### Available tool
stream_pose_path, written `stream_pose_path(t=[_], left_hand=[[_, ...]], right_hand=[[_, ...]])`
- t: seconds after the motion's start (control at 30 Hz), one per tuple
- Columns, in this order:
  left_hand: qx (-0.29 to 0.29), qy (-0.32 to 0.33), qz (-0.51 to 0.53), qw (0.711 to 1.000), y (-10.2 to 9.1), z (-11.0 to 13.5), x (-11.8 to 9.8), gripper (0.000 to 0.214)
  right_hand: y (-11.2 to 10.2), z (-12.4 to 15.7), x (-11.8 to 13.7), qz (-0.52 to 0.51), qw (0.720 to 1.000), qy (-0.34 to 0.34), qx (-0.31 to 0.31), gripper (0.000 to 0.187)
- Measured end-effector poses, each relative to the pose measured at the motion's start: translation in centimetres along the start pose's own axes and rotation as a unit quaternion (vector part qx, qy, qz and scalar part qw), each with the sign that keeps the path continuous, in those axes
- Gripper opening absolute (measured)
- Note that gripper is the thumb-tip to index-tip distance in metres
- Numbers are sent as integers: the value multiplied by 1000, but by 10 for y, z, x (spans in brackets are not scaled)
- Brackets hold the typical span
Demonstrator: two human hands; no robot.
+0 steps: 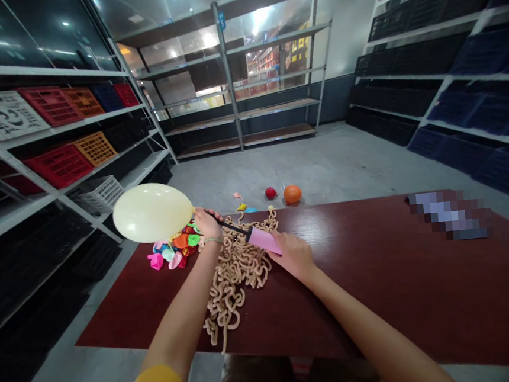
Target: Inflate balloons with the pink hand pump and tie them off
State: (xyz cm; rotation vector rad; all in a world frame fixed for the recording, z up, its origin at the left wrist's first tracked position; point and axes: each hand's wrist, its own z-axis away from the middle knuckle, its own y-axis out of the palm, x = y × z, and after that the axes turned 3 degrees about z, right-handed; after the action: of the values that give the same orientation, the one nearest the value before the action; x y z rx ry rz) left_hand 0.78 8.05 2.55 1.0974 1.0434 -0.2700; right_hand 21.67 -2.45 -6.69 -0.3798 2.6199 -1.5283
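The left hand pinches the neck of a pale yellow balloon at 9 o'clock, against the black hose of a pink hand pump, and the right hand grips the pump's barrel. Below the hands, a tangle of tan cord sprawls across the dark red worktop. A heap of limp coloured balloons sits beneath the yellow one, and a blurred object lies at 3 o'clock. Beyond the worktop at 12 o'clock, an orange balloon and a red balloon rest on the floor. Metal shelves holding crates stand at 10 and 2 o'clock.
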Motion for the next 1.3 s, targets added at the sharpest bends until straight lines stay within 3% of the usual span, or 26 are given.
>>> stream_pose_path(t=[0.13, 0.23, 0.37, 0.5, 0.6, 0.73, 0.87, 0.97, 1.1, 1.3], left_hand=[[33, -6, -20, 999, -2, 36, 42, 24], [48, -8, -34, 998, 0, 48, 55, 29], [57, 11, -48, 997, 6, 24, 35, 32], [29, 40, -32, 998, 10, -13, 4, 25], [7, 51, -15, 999, 8, -24, -4, 23], [0, 36, -9, 999, 5, -4, 13, 25], [56, 9, -22, 998, 9, 38, 41, 29], [80, -7, -23, 996, 11, 57, 49, 31], [96, 7, -27, 995, 4, 54, 37, 27], [27, 32, -7, 999, -21, 19, 5, 27]], right_hand=[[-2, 1, 0, 14, 1000, 10, 7, 43], [-3, 3, -1, 5, 1000, -4, 10, 46], [-2, 4, -2, -19, 1000, 3, 2, 46], [0, 1, -2, -35, 999, 5, -3, 46], [1, 0, -2, -37, 999, 9, -1, 45], [2, 0, -2, -22, 1000, 12, -4, 45], [0, 0, -3, -26, 999, 33, -7, 45], [-4, 0, -4, -36, 999, 34, -2, 44], [-8, 0, -2, -44, 999, 16, 4, 50], [-10, 1, -4, -44, 999, -10, 5, 51]])
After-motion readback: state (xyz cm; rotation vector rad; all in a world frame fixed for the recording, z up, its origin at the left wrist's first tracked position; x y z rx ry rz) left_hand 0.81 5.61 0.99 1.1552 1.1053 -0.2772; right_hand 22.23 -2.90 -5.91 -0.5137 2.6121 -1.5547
